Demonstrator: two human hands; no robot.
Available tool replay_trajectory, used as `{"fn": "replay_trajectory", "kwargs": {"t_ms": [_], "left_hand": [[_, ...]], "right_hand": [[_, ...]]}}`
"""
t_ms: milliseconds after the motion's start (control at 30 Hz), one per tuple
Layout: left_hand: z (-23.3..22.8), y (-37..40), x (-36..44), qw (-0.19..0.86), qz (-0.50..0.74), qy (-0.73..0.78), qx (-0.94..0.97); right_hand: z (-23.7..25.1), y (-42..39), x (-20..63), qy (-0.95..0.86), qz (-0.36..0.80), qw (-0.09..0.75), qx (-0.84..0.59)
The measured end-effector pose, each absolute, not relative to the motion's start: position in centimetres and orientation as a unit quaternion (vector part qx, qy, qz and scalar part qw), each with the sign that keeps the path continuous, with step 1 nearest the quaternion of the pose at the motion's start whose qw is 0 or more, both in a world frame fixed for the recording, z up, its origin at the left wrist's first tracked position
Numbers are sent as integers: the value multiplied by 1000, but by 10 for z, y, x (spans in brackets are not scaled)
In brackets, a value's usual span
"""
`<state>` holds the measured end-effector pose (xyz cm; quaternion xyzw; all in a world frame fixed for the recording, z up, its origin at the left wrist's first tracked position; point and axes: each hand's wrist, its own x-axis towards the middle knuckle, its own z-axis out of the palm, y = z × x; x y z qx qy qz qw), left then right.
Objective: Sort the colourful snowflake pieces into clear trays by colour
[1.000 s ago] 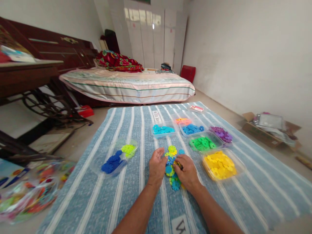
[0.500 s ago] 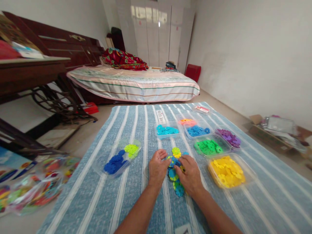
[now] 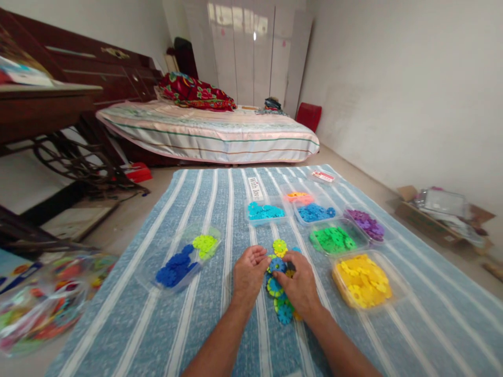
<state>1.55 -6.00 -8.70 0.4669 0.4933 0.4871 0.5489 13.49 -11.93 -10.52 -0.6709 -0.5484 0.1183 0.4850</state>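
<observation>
Several blue, yellow-green and yellow flower-shaped plastic discs are joined in a cluster [image 3: 275, 286] on the striped cloth, between my two hands. My left hand [image 3: 250, 273] is at the cluster's left side, thumb and fingertips closed at its edge. From the right, my right hand [image 3: 299, 280] pinches a blue disc [image 3: 278, 265] near the top, the thumb lying across it. A yellow-green disc [image 3: 280, 247] sticks up at the far end. My right hand covers part of the cluster's right side.
Right of my hands stand clear tubs of yellow discs [image 3: 363, 281], green discs [image 3: 333, 239] and purple discs [image 3: 365, 224]. Light-blue discs [image 3: 266, 211], blue discs [image 3: 315, 211] and orange discs [image 3: 299, 197] lie farther back. At left, a tray [image 3: 147, 280] holds dark-blue and lime discs.
The camera view has shifted slightly, moving the table leftward in the picture. Both hands keep nearly the same hold on the cluster; more of the blue disc shows.
</observation>
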Motion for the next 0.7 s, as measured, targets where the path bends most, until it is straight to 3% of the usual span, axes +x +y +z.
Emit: {"fn": "replay_trajectory", "kwargs": {"t_ms": [200,400,567,700], "left_hand": [[-89,-60,16,522,492,504,482],[-94,-57,15,494,501,505,500],[-100,-54,14,478,506,510,506],[-103,-52,14,476,514,507,502]], "right_hand": [[-96,-122,139,-480,200,554,-650],[-86,-127,147,-430,251,572,-652],[-72,-134,146,-435,297,549,-649],[-52,-124,156,-499,256,500,-660]]}}
